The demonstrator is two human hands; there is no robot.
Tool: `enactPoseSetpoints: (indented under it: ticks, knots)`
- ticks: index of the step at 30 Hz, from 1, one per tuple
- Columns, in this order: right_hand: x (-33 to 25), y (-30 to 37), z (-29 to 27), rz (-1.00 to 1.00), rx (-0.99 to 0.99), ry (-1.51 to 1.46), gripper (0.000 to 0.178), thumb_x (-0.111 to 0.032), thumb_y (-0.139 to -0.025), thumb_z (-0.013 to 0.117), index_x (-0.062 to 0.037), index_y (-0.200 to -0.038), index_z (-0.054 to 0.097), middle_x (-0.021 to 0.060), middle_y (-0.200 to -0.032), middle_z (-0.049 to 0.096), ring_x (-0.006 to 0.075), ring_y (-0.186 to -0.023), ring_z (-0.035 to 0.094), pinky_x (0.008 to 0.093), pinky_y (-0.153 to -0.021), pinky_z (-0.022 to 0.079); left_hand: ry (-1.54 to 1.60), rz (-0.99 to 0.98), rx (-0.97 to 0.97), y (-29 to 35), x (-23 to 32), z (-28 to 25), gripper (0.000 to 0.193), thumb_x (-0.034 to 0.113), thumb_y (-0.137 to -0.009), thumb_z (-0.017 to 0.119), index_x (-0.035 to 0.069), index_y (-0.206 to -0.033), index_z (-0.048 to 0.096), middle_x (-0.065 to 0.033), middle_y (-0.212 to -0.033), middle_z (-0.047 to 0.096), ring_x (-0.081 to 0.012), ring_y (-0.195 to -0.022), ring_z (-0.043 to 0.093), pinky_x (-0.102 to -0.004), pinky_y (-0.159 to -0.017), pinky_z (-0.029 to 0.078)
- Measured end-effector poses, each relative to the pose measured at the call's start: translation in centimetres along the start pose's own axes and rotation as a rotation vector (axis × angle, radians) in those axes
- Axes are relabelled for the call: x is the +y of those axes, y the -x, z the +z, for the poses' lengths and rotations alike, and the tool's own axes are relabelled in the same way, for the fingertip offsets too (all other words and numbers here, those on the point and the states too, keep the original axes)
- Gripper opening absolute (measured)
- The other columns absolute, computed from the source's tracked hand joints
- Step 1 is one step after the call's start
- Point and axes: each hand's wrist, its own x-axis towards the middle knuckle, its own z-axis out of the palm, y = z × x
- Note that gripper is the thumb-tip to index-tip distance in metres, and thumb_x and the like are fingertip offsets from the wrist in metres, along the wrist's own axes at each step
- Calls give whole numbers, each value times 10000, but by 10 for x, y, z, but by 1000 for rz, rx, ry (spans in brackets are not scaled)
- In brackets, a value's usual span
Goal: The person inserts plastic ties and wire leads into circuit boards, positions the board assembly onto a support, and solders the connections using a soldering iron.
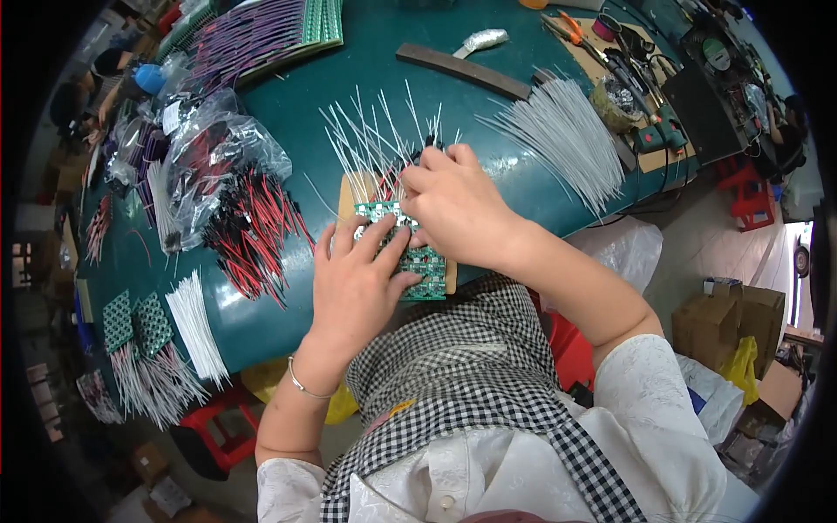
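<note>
A green circuit board panel (425,272) lies on a brown backing board (451,277) at the table's near edge, in front of me. My left hand (357,279) rests on the panel's left side, fingers spread and pressing on it. My right hand (458,205) is closed in a pinch over the panel's upper right part; what its fingertips hold is hidden. White wires (362,161) fan away from the panel's far edge. Among them, red and black wires (388,181) show beside my right hand, partly covered by it.
A bundle of grey-white wires (567,131) lies right, near a dark bar (462,70). Red-black wires (261,227), plastic bags (227,139) and white wires (199,327) lie left. Finished-looking boards with wires (135,322) sit far left. Tools including orange-handled pliers (571,29) are far right.
</note>
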Motion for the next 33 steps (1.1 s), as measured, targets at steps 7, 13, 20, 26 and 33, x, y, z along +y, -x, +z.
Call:
enactPoseSetpoints:
  ticks: [7,13,20,26,33]
  knots:
    - [87,-77,-20,70,357,-217,186,-177,-776,732,-49,-907,761,134,-988,690,352,-1010,619,446,-902,498,-42,-42,-23,-2,3,-12,534,316,-730,797,144,-1217,661,-34,-1253,607,-277,-1187,518,-534,-1057,333]
    - [163,-109,40,425,153,166,344,-293,-803,778,-10,-986,710,171,-1040,615,351,-1026,576,450,-917,484,-38,-38,-9,6,7,1,545,354,-744,787,137,-1227,659,-33,-1291,587,-273,-1195,516,-546,-1057,328]
    - [148,-109,18,374,214,9,304,-212,-823,753,-8,-1041,695,153,-1036,632,331,-1030,595,440,-902,481,-17,-49,-7,12,8,2,564,358,-738,791,137,-1239,657,-29,-1298,579,-270,-1200,514,-553,-1059,332]
    - [101,-78,-48,-55,166,-508,395,37,-779,697,-9,-1162,609,127,-1105,597,338,-1045,585,382,-928,483,1,-54,-6,7,3,3,590,355,-712,801,134,-1238,650,-26,-1288,586,-261,-1183,520,-534,-1054,337]
    - [59,-64,-23,-454,-53,-231,357,-2,-751,702,-30,-1101,641,77,-1082,604,279,-1039,581,386,-883,511,9,-56,6,3,3,-3,560,334,-743,788,129,-1245,647,-29,-1283,594,-257,-1161,529,-524,-1042,337]
